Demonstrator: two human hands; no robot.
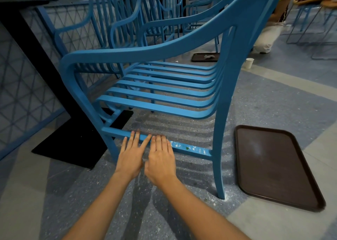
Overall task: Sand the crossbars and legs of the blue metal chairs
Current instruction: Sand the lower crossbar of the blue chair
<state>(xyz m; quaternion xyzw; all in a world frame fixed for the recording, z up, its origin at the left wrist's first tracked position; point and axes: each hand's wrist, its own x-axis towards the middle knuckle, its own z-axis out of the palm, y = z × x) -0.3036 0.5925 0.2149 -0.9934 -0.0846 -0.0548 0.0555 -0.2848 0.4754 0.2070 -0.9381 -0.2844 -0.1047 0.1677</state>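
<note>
A blue metal chair (164, 92) with a slatted seat stands in front of me. Its low side crossbar (189, 149) runs between two legs and shows chipped, whitish patches to the right of my hands. My left hand (130, 157) lies flat with its fingers spread, fingertips resting on the crossbar. My right hand (160, 159) lies flat beside it, fingers together on the bar. No sandpaper shows in either hand; anything under the palms is hidden. White dust lies around the nearer leg (219, 166).
A brown tray (273, 166) lies on the floor right of the chair. A black table base (73, 139) stands at left, by a blue mesh panel. Behind are more blue chairs, a second tray (204, 57), a paper cup (249, 63) and a crouching person (269, 33).
</note>
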